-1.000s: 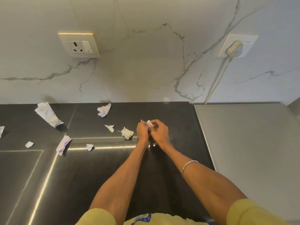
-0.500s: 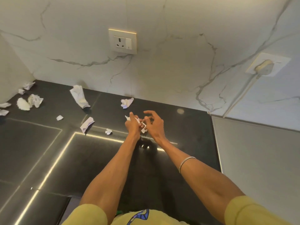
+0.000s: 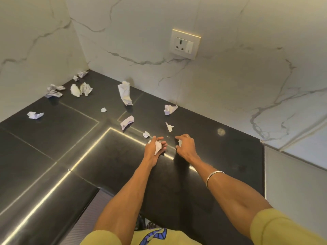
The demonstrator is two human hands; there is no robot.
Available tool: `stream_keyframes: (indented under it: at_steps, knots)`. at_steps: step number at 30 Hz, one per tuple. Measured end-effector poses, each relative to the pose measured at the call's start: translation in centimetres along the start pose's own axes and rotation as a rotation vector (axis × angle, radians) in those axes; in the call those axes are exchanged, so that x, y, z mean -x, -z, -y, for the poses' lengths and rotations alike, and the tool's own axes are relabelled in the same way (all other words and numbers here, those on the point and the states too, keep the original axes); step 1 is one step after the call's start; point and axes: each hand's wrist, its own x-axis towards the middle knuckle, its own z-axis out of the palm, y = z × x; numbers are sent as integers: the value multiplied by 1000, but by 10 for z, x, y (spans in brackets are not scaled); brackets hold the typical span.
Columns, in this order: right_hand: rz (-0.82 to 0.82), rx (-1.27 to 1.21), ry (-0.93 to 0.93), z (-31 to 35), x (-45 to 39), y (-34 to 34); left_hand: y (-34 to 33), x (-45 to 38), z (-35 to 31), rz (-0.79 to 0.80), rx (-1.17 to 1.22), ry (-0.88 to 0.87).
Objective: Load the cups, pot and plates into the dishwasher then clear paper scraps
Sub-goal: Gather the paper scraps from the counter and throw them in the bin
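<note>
1. Step in hand: clearing paper scraps; no cups, pot or plates are in view.
2. Your left hand (image 3: 155,147) cups a crumpled wad (image 3: 158,146). Your right hand (image 3: 184,145) is curled round a small white bit, barely visible.
3. Next, reach for the nearest scrap (image 3: 146,134), then the torn sliver (image 3: 169,126).
4. Further scraps lie scattered across the black counter (image 3: 53,138) toward the corner. Nothing blocks the reach.

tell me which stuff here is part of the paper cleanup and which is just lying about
Part of the job:
- left hand, holding gathered scraps
- right hand, a bit of white paper under its fingers
- loose paper scraps scattered on the black counter

Just there:
- wall socket
- marble wall
- bangle on the right wrist
</note>
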Motion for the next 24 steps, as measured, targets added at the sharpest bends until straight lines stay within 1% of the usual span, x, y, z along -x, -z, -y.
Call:
stream_keyframes:
  at_steps: [3,6,11,14,17,19,21,24]
  knots:
    - [-81,-60,-71,6,1,3,7,1,-5,-6,105,31]
    - [-98,-231,-108,18,4,5,9,4,-7,2,139,20]
    - [-67,-482,-20,45,14,1,8,2,-3,2,138,-6]
    - [-84,-539,52,59,16,1,9,0,1,-7,135,10]
    - [-69,-487,106,67,18,-2,11,3,4,6,133,39]
    - [3,-434,129,70,19,-6,12,8,2,45,136,56]
    - [76,-346,185,72,21,-11,16,10,-1,57,191,81]
    - [100,-166,254,70,20,-21,21,12,-4,73,243,103]
